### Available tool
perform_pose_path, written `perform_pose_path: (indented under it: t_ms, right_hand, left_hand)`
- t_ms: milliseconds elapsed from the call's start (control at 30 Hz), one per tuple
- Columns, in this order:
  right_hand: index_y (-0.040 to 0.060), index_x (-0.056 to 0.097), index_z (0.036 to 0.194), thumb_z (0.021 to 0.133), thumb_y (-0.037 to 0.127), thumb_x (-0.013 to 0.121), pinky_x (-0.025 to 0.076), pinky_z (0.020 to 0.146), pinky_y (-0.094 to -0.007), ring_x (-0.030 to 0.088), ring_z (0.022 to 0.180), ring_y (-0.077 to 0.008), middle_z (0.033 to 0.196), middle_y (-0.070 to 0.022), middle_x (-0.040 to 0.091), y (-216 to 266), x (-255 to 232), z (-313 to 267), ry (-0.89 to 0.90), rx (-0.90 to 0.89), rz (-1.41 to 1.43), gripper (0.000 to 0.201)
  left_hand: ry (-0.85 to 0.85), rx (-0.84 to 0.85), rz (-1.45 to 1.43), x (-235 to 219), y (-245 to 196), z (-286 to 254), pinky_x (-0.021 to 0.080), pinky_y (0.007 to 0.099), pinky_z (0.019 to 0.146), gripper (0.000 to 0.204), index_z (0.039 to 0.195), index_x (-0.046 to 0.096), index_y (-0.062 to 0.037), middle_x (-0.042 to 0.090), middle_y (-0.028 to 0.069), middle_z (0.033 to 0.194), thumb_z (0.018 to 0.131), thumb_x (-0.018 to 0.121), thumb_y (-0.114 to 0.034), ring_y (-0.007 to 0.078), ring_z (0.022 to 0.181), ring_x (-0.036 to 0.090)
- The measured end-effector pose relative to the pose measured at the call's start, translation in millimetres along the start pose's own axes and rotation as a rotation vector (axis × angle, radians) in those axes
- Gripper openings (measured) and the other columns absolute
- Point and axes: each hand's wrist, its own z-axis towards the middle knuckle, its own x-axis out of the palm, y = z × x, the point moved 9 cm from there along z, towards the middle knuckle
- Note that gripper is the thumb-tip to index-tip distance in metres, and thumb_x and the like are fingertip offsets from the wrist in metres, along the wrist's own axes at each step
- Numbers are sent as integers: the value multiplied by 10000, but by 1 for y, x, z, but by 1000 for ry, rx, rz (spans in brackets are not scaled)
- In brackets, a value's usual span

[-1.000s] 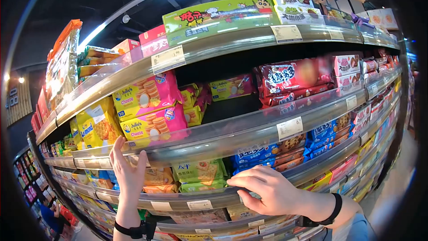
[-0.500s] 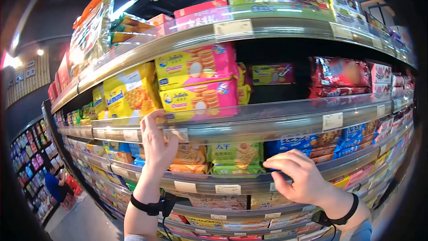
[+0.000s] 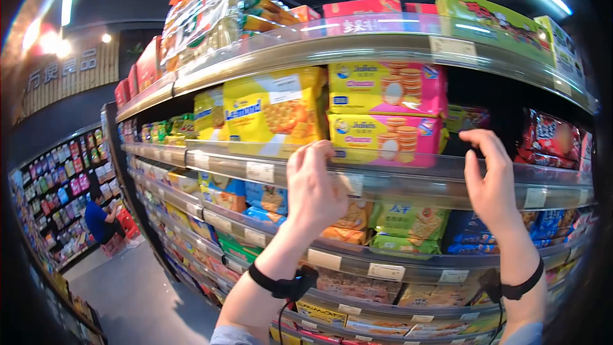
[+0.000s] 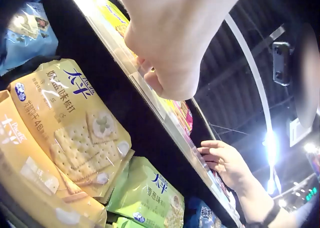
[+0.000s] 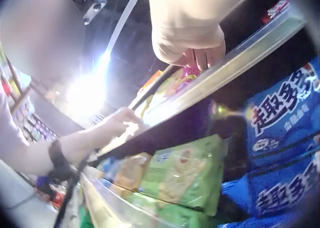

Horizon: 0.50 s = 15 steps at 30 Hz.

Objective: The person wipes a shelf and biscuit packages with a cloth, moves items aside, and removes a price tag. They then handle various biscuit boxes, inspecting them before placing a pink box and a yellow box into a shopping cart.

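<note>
In the head view my left hand [image 3: 315,188] is at the clear front strip of the shelf, fingers loosely bent, with its fingertips right at the lower edge of a yellow Le-mond cracker pack [image 3: 271,107]. Beside that pack two yellow-and-pink Julie's cheese sandwich biscuit packs [image 3: 383,86] lie stacked. My right hand [image 3: 493,182] is raised just right of the stack, thumb and fingers apart, with nothing in its grasp. In the left wrist view the fingertips of my left hand [image 4: 167,62] overlap the shelf edge.
Below are orange cracker packs [image 4: 80,133], green ones [image 3: 408,220] and blue cookie packs [image 5: 285,118]. Red packs [image 3: 550,137] stand at the right, past a dark gap. A green box [image 3: 495,22] is on the top shelf. A person in blue [image 3: 99,220] sits in the aisle [image 3: 143,287].
The head view has turned left, so the shelf goods appear further right. My right hand has risen from the lower shelf to beside the Julie's packs. My left hand stays at the shelf edge.
</note>
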Motion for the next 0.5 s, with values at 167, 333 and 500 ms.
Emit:
perform_pose_path:
  t_ms: [167,333,500]
  right_hand:
    - [-63,544,1128,878,46,568,474,880,-425,599,1039,-403,1082,-242,627,-56,32,16,82,226,-42,274]
    - [-109,546,1100,841,153,614,478,876,-447,600,1020,-431,1064,-309,609,-71,49,35,392,464,-216,375]
    - [-113,602,1023,751,116,614,489,709,-378,641,770,-277,851,-239,659,-89,65,38,627,574,-137,355]
  left_hand:
    - [2,40,7,0,-2,-2,345,469,1000,459,1048,434,-20,535,169,1150,605,544,27,396,1112,480]
    - [1,51,7,1,-1,-3,343,461,999,446,1023,436,-23,529,165,1158,594,548,22,390,1108,482]
    - [-29,79,0,1,-2,-1,351,459,962,399,977,441,-26,550,164,1114,591,529,27,386,1048,493]
